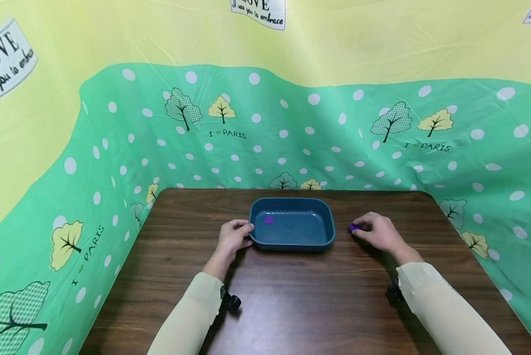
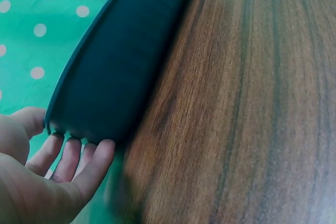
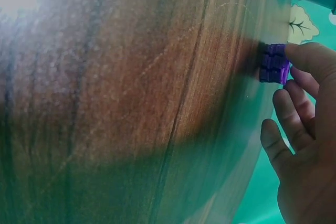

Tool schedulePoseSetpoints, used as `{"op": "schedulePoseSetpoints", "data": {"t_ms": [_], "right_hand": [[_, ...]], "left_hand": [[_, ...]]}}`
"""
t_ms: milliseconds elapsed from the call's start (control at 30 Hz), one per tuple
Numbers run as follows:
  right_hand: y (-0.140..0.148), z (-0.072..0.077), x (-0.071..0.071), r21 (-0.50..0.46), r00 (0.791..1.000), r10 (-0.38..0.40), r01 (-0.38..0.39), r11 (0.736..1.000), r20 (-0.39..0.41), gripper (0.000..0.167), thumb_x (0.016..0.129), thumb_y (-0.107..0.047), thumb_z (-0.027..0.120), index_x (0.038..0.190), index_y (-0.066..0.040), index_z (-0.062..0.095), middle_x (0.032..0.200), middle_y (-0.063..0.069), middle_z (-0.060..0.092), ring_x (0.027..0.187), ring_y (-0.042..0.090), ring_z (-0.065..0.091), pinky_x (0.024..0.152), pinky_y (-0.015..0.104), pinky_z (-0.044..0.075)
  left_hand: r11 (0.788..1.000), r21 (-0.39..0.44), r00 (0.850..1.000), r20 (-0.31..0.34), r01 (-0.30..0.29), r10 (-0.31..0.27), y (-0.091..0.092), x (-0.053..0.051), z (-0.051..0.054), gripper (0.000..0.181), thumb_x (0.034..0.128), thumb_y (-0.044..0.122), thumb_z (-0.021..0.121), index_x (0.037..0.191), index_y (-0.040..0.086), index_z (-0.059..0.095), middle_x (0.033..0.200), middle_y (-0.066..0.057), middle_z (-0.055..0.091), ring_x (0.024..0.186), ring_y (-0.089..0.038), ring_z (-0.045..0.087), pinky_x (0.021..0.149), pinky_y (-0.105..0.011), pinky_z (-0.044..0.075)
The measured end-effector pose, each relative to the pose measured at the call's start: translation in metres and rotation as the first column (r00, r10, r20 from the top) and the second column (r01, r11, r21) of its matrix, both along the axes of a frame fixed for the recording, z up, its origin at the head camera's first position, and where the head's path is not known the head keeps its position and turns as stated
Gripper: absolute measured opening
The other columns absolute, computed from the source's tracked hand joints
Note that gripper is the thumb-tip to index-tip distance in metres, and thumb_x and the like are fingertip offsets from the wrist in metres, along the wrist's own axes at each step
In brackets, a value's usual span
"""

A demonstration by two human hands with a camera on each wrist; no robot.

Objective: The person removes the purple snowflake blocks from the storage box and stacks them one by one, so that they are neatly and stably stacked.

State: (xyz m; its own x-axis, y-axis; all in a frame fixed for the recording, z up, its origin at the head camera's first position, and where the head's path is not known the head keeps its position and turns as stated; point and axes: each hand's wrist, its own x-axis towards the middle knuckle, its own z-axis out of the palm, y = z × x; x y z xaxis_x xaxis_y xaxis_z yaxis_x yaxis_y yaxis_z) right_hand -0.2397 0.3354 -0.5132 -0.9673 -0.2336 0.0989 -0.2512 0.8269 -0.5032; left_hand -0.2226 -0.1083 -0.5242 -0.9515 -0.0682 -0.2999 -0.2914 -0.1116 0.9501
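A dark blue rectangular basin [image 1: 292,245] stands on the wooden table. At its left end my left hand [image 1: 233,236] holds it, with the thumb at the rim and the fingertips against the outer wall, as the left wrist view shows. To the right of the basin, my right hand [image 1: 380,231] pinches a small purple blocky piece [image 3: 273,63] between thumb and forefinger, at or just above the tabletop. The surface of this piece is split into little raised squares; its exact kind is unclear. A purple patch [image 1: 269,220], perhaps a similar piece, shows inside the basin near its left end.
The brown wooden table [image 1: 300,305] has rounded far corners. A green and yellow cloth [image 1: 309,133] with trees and white dots hangs behind it and along both sides. Each wrist bears a black camera mount, the left one [image 1: 231,301] jutting out near the tabletop.
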Motion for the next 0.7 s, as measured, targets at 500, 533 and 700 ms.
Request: {"op": "schedulePoseSetpoints", "data": {"t_ms": [500, 533, 700], "right_hand": [[0.003, 0.007, -0.001, 0.003, 1.0, 0.013, -0.013, 1.0, -0.014, 0.023, 0.092, -0.015, 0.076, 0.113, -0.006, 0.075, 0.111, 0.014, 0.069, 0.102, 0.032, 0.064, 0.088, 0.055, 0.057], [0.003, 0.009, -0.002, 0.004, 1.0, 0.015, -0.015, 1.0, -0.024, 0.022, 0.093, -0.014, 0.076, 0.113, -0.005, 0.075, 0.11, 0.014, 0.069, 0.101, 0.032, 0.064, 0.087, 0.055, 0.057], [0.0, 0.023, -0.007, -0.004, 0.997, 0.034, -0.034, 0.999, -0.062, 0.021, 0.094, -0.009, 0.073, 0.114, -0.002, 0.074, 0.11, 0.015, 0.069, 0.098, 0.033, 0.065, 0.084, 0.054, 0.057]], "left_hand": [[1.0, 0.004, 1.0, 0.01, 0.028, -0.028, 0.0, 0.004, 0.011, 0.032, 0.0944, 0.008, 0.072, 0.122, -0.007, 0.065, 0.095, -0.005, 0.061, 0.082, -0.015, 0.062, 0.086, -0.05, 0.063], [0.999, 0.004, 0.999, 0.011, 0.034, -0.034, 0.0, 0.006, 0.016, 0.032, 0.0947, 0.008, 0.071, 0.122, -0.008, 0.064, 0.095, -0.004, 0.061, 0.082, -0.016, 0.061, 0.088, -0.052, 0.062], [0.999, 0.003, 0.999, 0.001, 0.041, -0.041, 0.001, 0.015, 0.032, 0.033, 0.0945, 0.005, 0.069, 0.122, -0.011, 0.063, 0.093, -0.005, 0.061, 0.083, -0.018, 0.062, 0.087, -0.051, 0.063]]}}
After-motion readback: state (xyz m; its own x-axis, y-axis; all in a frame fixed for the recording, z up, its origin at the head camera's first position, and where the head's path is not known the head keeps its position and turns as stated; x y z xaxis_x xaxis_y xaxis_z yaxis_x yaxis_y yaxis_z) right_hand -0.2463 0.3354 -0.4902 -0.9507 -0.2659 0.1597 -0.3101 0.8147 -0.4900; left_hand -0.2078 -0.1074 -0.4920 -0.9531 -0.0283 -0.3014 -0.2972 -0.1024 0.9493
